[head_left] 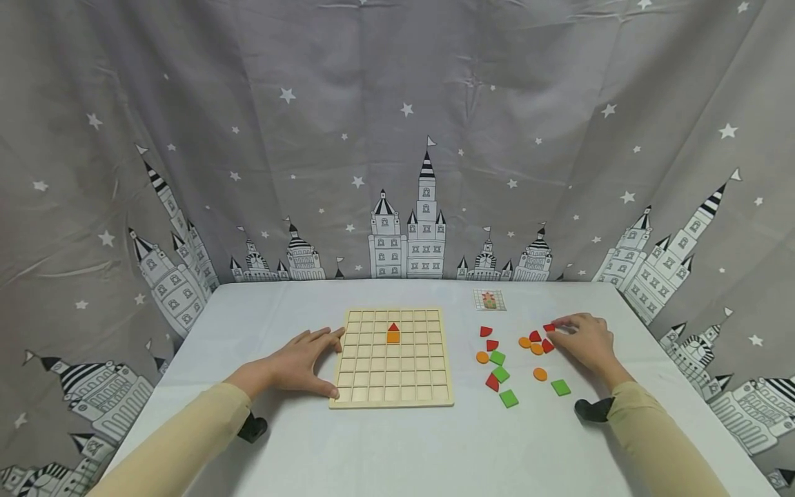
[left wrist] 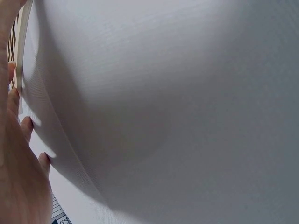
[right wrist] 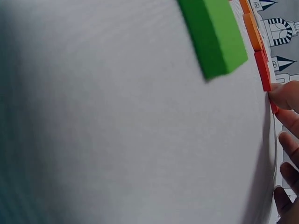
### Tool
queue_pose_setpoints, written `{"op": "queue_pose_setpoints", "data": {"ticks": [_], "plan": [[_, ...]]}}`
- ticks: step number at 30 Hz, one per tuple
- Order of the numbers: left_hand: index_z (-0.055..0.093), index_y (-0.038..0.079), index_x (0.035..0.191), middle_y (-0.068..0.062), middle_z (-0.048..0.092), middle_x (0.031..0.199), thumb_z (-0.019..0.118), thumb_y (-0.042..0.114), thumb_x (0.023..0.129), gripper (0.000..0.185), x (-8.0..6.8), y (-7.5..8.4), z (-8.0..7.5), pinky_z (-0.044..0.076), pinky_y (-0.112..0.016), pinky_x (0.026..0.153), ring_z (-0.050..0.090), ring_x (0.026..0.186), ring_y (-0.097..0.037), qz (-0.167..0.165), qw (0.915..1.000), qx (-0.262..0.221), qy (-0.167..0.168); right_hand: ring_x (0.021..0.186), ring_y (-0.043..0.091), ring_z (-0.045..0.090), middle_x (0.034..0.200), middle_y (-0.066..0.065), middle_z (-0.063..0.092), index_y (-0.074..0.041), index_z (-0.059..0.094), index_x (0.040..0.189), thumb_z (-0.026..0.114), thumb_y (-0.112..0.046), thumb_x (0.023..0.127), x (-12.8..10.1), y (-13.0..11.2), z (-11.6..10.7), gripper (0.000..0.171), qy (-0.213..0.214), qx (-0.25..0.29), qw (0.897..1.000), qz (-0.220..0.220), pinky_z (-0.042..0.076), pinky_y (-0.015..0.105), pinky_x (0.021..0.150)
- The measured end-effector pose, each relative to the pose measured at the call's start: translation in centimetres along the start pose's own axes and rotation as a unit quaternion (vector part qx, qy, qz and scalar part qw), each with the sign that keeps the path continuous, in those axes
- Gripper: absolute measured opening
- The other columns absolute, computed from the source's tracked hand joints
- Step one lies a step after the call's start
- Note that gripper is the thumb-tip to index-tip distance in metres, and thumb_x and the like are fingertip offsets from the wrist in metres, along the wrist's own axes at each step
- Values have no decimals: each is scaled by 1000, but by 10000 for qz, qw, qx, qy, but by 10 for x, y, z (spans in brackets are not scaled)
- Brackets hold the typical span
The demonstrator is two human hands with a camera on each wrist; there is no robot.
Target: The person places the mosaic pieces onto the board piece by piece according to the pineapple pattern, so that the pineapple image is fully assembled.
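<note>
Two hands rest on a white table (head_left: 397, 449). The right hand (head_left: 584, 343) lies among loose flat pieces on the right side, its fingers curled low with the fingertips pinching a small red piece (head_left: 549, 327) at the far edge of that scatter; the right wrist view shows the fingertips (right wrist: 285, 95) against the thin red edge (right wrist: 273, 108). The piece is flat, bright red and small, its exact outline too small to tell. Just beside it lie another red piece (head_left: 547, 346) and two orange discs (head_left: 531, 345).

Nearer the middle sit more red pieces (head_left: 486, 331), green squares (head_left: 508, 398) and orange discs (head_left: 540, 373), spread apart on the cloth. A small pattern card (head_left: 489, 299) lies beyond them.

The left hand (head_left: 298, 362) lies flat with straight, relaxed fingers, its thumb and fingertips touching the left edge of a pale wooden grid board (head_left: 393, 397). On the board a red triangle (head_left: 393, 326) sits directly above an orange square (head_left: 393, 337), the two touching, in the upper middle cells.

Both arms wear beige sleeves (head_left: 186, 442). Behind and around the table hangs a grey curtain (head_left: 397, 138) printed with white stars and striped castle towers.
</note>
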State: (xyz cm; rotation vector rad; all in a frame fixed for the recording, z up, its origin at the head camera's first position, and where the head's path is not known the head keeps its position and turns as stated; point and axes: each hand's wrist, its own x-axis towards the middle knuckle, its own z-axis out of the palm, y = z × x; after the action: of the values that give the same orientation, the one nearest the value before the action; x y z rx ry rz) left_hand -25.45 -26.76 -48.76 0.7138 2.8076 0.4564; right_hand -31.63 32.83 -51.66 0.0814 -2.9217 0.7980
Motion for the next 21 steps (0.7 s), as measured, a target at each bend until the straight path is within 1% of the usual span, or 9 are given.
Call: {"op": "queue_pose_setpoints", "data": {"ticks": [5,7,9,11,14,18,21], "plan": [[51,25,125,-4,26,168,75,81,68,83,0,0,1,13,-61,124,22,153,-39,-4,10000,-4,3,128,53,33,135,29,53,-1,72,117,72,-37,93,3,-7,-2,43,137,25,9999,-79,29,69,101],[51,26,124,-4,26,168,75,81,68,82,0,0,1,13,-61,124,22,153,-39,-10,10000,-12,3,129,52,32,135,29,53,-1,72,117,73,-36,93,6,-14,-2,43,183,73,9998,-100,28,68,102],[51,26,124,-4,26,168,75,81,68,82,0,0,0,13,-61,124,22,153,-39,-19,10000,-13,3,130,51,32,136,27,53,-1,72,117,73,-36,93,10,-25,-2,42,223,111,9995,-210,28,69,104],[51,26,123,-4,25,168,75,81,68,82,0,0,0,13,-61,124,22,153,-39,-37,10000,-11,-7,131,50,32,136,26,53,-2,73,118,73,-34,93,14,-42,0,41,202,144,9990,-360,27,69,105],[50,27,123,-5,25,168,74,82,68,81,1,0,0,13,-61,124,21,153,-39,-68,10000,-18,-35,133,46,34,135,22,56,-5,74,117,74,-33,92,17,-73,10,38,119,237,9970,-724,27,68,108],[50,27,123,-4,24,169,75,81,68,80,1,0,0,12,-61,124,20,153,-39,-97,9999,-31,-74,131,38,38,132,15,60,-10,77,113,77,-32,89,17,-120,31,32,-18,365,9917,-1230,30,61,109],[50,27,123,-3,24,169,75,81,69,80,0,-1,0,12,-60,124,21,153,-39,-97,9999,-4,-77,129,34,42,128,9,62,-16,79,108,79,-33,87,16,-154,49,27,-143,353,9871,-1556,34,57,109]]}}
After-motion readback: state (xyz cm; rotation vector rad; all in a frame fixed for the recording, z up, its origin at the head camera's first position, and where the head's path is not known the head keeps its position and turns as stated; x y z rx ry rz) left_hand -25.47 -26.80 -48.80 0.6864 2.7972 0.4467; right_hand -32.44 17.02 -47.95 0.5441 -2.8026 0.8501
